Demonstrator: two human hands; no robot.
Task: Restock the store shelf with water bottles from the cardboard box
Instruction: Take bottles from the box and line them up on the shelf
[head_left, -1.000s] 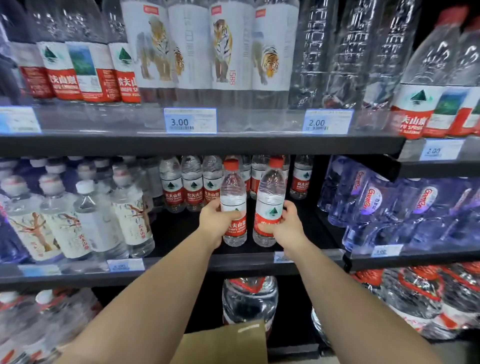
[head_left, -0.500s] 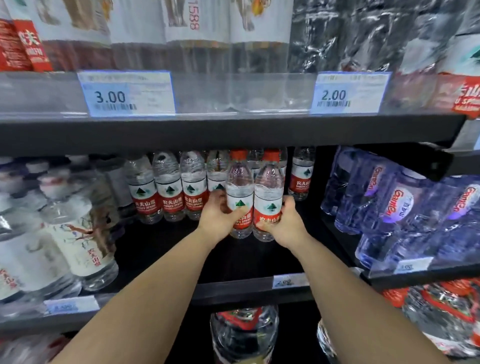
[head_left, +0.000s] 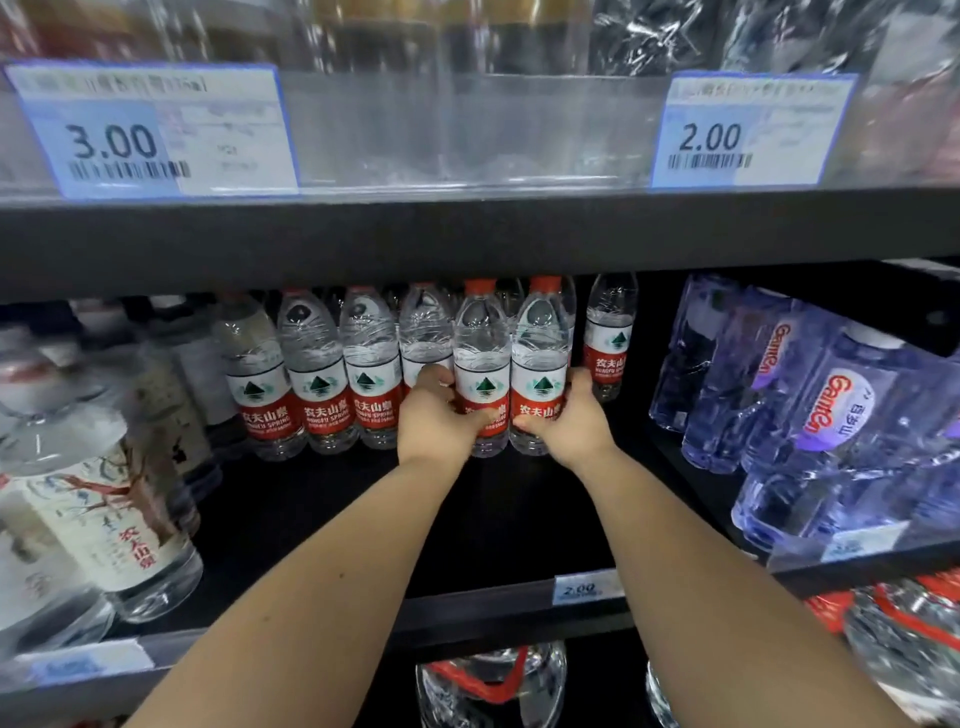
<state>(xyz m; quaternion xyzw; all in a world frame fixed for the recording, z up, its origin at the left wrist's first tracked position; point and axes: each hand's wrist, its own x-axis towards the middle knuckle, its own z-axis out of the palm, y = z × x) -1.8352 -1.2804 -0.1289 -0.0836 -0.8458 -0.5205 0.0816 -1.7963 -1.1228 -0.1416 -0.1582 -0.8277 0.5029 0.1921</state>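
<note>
- Left of centre, a row of red-label bottles stands on the middle shelf, caps up. It is the line to match.
- At centre, the left hand wraps its fingers round the label of the left bottle, thumb across the front.
- Just beside it, the right hand grasps the right bottle the same way. The two bottles touch side by side, deep on the shelf.
- To do this step well, I judge both should slide back level with the row, bases flat and labels forward, before the fingers let go. The low grip should help against tipping.
- Both bottles stand upright, long axis vertical, red caps close under the upper shelf.
- Right of them a lone bottle stands further back. Blue-tinted bottles fill the right of the frame.
- The cardboard box is out of view.
</note>
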